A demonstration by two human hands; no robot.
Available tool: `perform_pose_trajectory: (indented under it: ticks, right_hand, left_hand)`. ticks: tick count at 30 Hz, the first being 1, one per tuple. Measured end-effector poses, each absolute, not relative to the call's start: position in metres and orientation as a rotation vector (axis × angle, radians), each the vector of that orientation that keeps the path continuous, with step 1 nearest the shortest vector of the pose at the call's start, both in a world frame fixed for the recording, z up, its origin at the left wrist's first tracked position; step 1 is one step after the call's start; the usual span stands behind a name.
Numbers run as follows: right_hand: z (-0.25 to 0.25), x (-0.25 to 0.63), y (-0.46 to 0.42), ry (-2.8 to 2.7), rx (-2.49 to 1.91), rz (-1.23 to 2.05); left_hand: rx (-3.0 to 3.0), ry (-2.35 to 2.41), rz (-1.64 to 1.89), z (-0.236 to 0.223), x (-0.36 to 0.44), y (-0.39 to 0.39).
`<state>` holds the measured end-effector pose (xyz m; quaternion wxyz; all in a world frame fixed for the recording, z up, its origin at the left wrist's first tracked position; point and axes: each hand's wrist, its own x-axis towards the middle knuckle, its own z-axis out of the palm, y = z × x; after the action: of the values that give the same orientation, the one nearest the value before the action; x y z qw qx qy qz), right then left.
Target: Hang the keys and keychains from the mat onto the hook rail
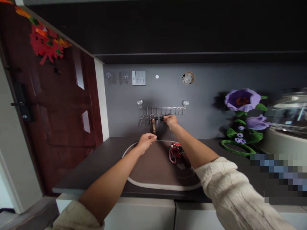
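Observation:
A clear hook rail [163, 108] on the grey wall carries several bunches of keys in its left part. My right hand [170, 122] is closed at the rail, its fingertips pinching a small bunch of dark-headed keys [162, 118] below one of the hooks. To its left hang other keys [141, 120] and a brown strap keychain [153, 125] with lettering. My left hand [146, 141] is lower, just under the end of that strap, thumb and fingertips pressed together; whether something small is between them cannot be made out.
On the dark counter lies a brown mat [148, 169] with a pale border, bearing a pile of red and pink keychains [176, 152]. Right of it stand purple crocheted flowers [242, 100] and a glass-topped white appliance [287, 134]. A dark cabinet [168, 28] overhangs; a red-brown door [59, 127] is left.

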<state>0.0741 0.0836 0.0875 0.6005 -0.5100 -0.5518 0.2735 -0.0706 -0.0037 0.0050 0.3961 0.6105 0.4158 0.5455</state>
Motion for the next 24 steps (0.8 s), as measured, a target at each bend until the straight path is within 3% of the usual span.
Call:
perform_pose_trajectory:
  ticks: [12,24]
  right_hand:
    - [0.103,0.096,0.035,-1.324,-1.112,0.875]
    - [0.098,0.122,-0.007,-1.421,-1.039,0.913]
  left_hand:
    - [1.583,1.075,1.310,0.011,-0.071,-0.014]
    - [1.642,1.230,1.165,0.029,-0.048,-0.015]
